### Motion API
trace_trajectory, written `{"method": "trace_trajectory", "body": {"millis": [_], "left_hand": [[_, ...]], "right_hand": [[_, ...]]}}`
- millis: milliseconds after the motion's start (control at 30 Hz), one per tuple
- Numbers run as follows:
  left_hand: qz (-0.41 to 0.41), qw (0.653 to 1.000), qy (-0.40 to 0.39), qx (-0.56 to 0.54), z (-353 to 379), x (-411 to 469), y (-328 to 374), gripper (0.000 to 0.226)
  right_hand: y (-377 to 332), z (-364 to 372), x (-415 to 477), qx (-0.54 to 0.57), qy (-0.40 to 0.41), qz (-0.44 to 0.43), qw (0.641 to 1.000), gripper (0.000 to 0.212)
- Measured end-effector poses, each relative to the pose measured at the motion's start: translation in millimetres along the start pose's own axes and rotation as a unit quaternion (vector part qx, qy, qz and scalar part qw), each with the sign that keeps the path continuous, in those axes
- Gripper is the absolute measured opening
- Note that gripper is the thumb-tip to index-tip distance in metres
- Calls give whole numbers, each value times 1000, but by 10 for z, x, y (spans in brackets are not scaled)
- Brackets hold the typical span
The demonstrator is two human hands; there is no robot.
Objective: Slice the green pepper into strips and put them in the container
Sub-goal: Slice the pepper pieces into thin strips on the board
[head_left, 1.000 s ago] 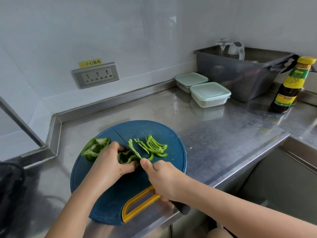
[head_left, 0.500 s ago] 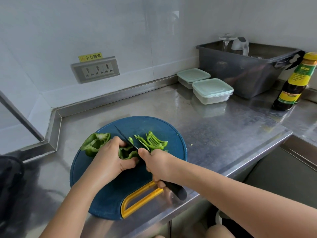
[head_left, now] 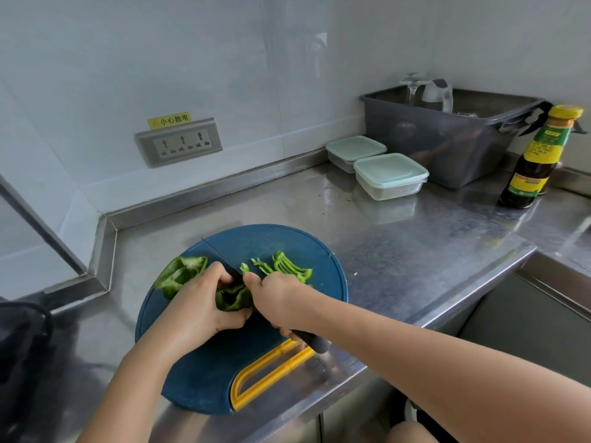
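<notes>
While the left hand (head_left: 204, 302) holds a piece of green pepper (head_left: 232, 298) down on the round blue cutting board (head_left: 287, 243), its fingers (head_left: 218, 272) are curled over the top of the piece and the thumb presses its near edge. The right hand (head_left: 275, 295) is closed round the dark handle of a knife (head_left: 311, 342), forefinger forward along the top. The thin blade runs away from the person across the board and stands just right of the left fingers, at the cut edge of the held piece.

A small heap of cut strips (head_left: 287, 266) lies on the board to the right of the blade, close behind the right hand. A second, larger pepper section (head_left: 180, 274), uncut, lies on the board's left edge, partly behind the left hand. The board's yellow handle points toward the person at the front edge of the steel table (head_left: 399, 251).

Two clear containers with pale green lids, both closed, sit at the back right of the table, well apart from the board: the nearer container (head_left: 390, 175) and the farther container (head_left: 355, 151) touch or nearly touch. Just right of them stands a grey tub (head_left: 447, 145) with glassware in it, then a dark sauce bottle (head_left: 534, 164) with a yellow cap. A triple wall socket (head_left: 179, 143) is fixed above the table's rear upstand.
</notes>
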State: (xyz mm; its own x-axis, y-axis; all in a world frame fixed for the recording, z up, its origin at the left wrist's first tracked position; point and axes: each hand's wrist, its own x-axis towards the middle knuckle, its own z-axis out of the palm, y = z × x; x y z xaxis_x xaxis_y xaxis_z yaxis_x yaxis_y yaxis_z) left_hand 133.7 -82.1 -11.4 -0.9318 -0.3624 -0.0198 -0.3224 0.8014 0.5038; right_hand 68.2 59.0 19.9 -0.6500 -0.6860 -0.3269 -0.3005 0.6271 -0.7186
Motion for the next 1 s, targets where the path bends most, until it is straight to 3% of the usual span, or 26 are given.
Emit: {"method": "trace_trajectory", "body": {"millis": [133, 167, 267, 333, 400, 467, 600, 767, 900, 1000], "left_hand": [[6, 1000, -24, -4, -55, -8, -48, 44], [3, 1000, -29, -12, -68, -5, -63, 42], [-15, 999, -34, -19, -114, 3, -131, 42], [-26, 998, -43, -26, -119, -1, -124, 52], [-35, 998, -49, -35, -69, -5, -57, 64], [-40, 998, -27, -30, 1, -10, 14, 64], [-56, 998, 29, -31, 39, 15, -14, 61], [-23, 998, -3, -66, -46, 16, -19, 62], [2, 995, -18, -94, -88, -12, 42, 62], [19, 996, -19, -83, -38, -11, 44, 65]], "right_hand": [[-55, 88, 77, -39, -14, 73, 996, 49], [-74, 81, 124, -14, -7, 106, 994, 42], [-56, 0, 140, 95, -32, 187, 977, 64], [4, -9, 103, 89, -32, 162, 982, 62], [80, 23, 35, 18, -2, 81, 997, 57], [101, 56, -4, -21, 19, 28, 999, 55], [136, 30, -105, -46, 4, 53, 998, 57], [333, -35, -263, -3, -10, 64, 998, 46], [391, -132, -200, 159, -51, 127, 978, 55], [438, -182, -199, 193, -43, 114, 974, 55]]}}
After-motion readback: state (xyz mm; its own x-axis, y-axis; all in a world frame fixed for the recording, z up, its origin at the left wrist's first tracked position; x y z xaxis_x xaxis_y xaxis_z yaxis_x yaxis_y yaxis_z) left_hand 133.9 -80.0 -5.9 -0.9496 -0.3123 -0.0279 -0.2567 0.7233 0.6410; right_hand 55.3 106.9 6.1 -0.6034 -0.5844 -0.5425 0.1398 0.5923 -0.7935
